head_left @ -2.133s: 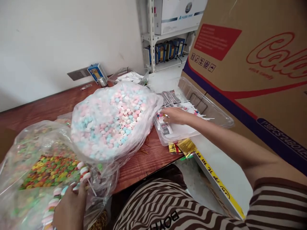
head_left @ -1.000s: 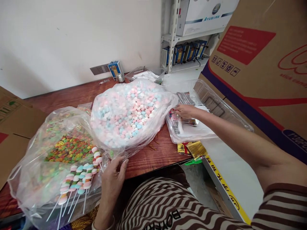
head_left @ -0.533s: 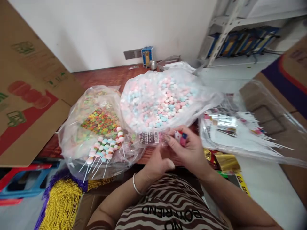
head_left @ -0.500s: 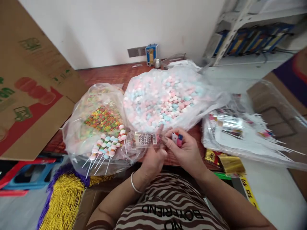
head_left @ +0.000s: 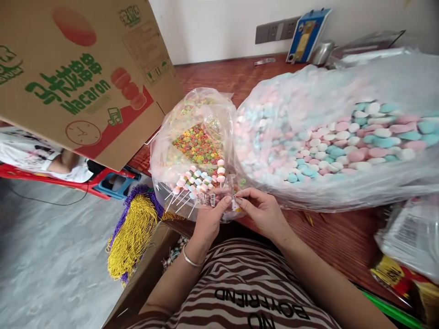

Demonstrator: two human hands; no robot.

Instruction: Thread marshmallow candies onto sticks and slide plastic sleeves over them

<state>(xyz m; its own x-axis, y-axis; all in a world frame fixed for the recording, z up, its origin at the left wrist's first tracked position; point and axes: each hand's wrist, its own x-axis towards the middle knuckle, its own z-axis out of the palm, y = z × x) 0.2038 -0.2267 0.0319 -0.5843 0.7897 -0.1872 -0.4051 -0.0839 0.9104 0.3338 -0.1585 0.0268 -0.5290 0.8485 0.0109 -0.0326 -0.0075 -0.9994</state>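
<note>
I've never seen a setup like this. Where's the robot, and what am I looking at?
There is no robot here: a person works with bare hands. The single camera sits on their head, looking forward and down, which is why you see their own striped shirt below.

On the red-brown table lies a big bag of pink, blue and white candies. Left of it is a smaller bag of colourful ring-shaped sweets, with candy skewers on white sticks resting on it. Behind, at the left, stands a cardboard box printed "Macaron".

The left hand holds a small clear packet with a barcode; the right hand seems to pinch its other end.
</note>
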